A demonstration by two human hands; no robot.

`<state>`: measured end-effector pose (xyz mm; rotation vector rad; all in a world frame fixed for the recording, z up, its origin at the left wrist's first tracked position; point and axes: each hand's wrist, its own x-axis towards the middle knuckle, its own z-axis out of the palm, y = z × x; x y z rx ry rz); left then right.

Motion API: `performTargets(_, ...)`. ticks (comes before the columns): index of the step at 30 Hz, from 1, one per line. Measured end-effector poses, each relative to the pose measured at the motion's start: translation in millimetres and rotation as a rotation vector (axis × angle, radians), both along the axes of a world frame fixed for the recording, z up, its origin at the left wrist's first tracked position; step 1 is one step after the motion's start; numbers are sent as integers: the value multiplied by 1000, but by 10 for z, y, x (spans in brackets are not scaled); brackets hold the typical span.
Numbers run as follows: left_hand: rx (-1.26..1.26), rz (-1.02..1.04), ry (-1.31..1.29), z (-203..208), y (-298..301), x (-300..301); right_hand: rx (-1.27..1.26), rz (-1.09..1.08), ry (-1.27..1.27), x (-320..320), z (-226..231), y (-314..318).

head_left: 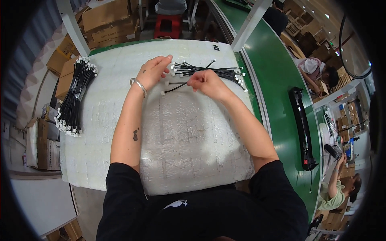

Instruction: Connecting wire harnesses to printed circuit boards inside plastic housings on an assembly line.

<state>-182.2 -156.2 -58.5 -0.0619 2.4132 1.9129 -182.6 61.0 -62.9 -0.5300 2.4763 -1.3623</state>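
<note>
White, film-covered padding (177, 160) spreads across the near part of my view, and two bare forearms (128, 124) reach over it. I have the right hand (203, 85) pinching a short black cable (175, 88), whose white plug (163, 92) points toward the left; from this far off I can't fairly tell whether it is one cable or two. Beside it, the left hand (153, 72) looks released, fingers loosely bent. Just past the right hand I see a loose pile of similar cables (227, 73), and well off to the left lies a tied bundle (77, 94). On my right runs a green bench (273, 84) carrying a long black bar (302, 128). Farther out are a red stool (167, 26), cardboard boxes (106, 18) and a co-worker in pale green (330, 197).
</note>
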Motion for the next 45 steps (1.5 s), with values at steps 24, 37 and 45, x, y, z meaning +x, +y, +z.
performTargets(24,86,-207,-68,-473,169,-95,300,-99,484,313,-401,329)
performTargets(37,273,-150,-118,-487,97,-187,275,-85,564,267,-440,336)
performTargets(45,41,-101,38,-388,2,-145,273,-104,658,280,-536,287)
